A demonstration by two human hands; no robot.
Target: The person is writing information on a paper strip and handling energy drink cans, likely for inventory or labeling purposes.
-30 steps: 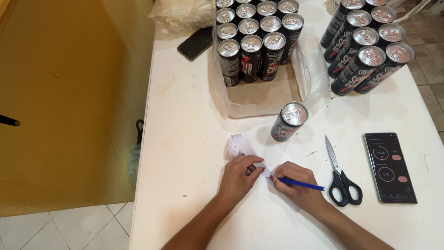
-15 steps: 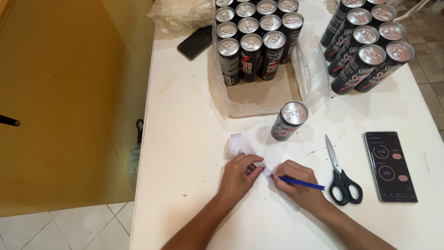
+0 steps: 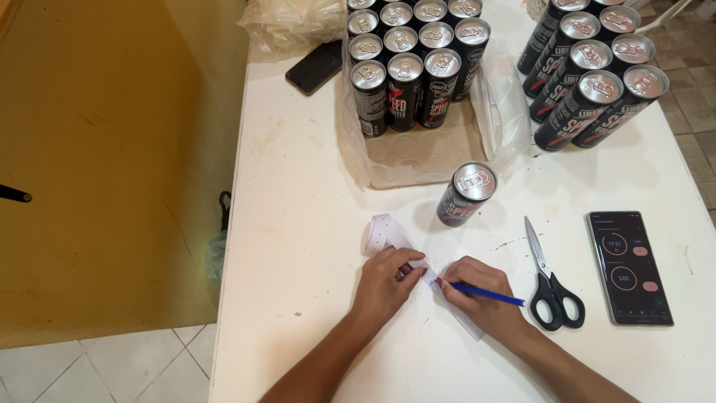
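- The left hand (image 3: 384,282) lies low on the white table (image 3: 298,194), at about 6 o'clock in the view, its fingers curled down and pinning a white strip of small labels (image 3: 395,240) to the tabletop.
- The strip curls up into a loose roll at 11 o'clock of that hand; its other end runs under both hands and pokes out at 5 o'clock of the right hand.
- The right hand (image 3: 477,297), just beside the left at its 3 o'clock, grips a blue pen (image 3: 485,293) in a writing hold, with the tip down on the strip between the two hands.
- A single black can (image 3: 465,195) with a silver top and red lettering stands at 12 o'clock of the right hand, apart from it.
- Black-handled scissors (image 3: 550,287) lie closed at 3 o'clock of the right hand, blades pointing to 12.
- A phone (image 3: 628,267) with a lit dark screen showing round dials lies flat further out at 3 o'clock.
- A torn-open plastic-wrapped cardboard tray (image 3: 429,149) at 12 o'clock holds a block of matching black cans (image 3: 409,67), crowded at its far end.
- A second cluster of the same cans (image 3: 589,75) stands at 2 o'clock.
- A dark phone (image 3: 317,67) lies face down at 11 o'clock, next to crumpled clear plastic (image 3: 287,26).
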